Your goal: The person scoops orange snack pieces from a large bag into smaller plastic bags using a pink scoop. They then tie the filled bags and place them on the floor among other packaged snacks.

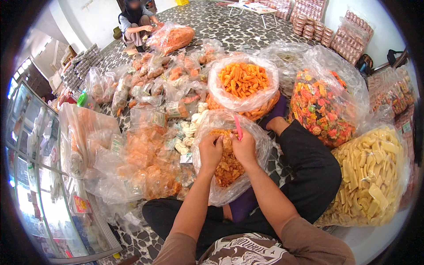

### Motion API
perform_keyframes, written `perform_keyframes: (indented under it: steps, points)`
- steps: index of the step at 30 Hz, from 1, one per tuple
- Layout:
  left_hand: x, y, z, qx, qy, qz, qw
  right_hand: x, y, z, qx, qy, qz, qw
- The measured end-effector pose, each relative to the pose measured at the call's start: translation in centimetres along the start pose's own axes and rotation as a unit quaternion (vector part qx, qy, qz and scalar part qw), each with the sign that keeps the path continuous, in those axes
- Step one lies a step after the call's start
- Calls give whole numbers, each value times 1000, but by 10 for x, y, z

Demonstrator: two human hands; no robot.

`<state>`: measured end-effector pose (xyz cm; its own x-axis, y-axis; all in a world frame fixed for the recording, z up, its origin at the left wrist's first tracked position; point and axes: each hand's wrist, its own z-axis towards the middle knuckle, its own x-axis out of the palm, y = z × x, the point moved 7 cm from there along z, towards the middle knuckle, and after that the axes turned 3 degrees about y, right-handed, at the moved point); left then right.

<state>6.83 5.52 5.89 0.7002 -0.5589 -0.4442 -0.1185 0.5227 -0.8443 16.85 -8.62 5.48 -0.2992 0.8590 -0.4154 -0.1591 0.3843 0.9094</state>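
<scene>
Chips (227, 174) fill an open bag (261, 157) near the middle of the head view, toward five o'clock — left hand (211, 152) curled, its hold unclear; right hand (244, 148) gripping a pink strip (238, 126). Packets (176, 109) at ten look finished; loose snacks (243, 79) at one suggest plenty remains. Patterned floor (205, 15), white wall (383, 48) at two.

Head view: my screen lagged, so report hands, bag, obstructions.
Left hand over clear bag, grip unclear. Right hand gripping pink stick. Orange flakes in bag, partly hidden by hands. Puff bag just beyond.
</scene>
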Motion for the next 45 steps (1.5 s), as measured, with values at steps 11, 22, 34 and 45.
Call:
perform_keyframes:
  steps: [11, 22, 34, 45]
  points:
    - [6, 17, 11, -20, 4, 43, 999, -11, 3, 5, 0, -37, -5, 999]
    - [-1, 7, 13, -24, -7, 14, 1000, -14, -7, 9, -8, -67, 28, 997]
    - [1, 31, 9, -89, 16, -94, 991, -16, 9, 5, -92, -81, 91, 988]
    - [2, 47, -6, -167, 41, -220, 960, 4, -19, 7, 12, 36, 145, 989]
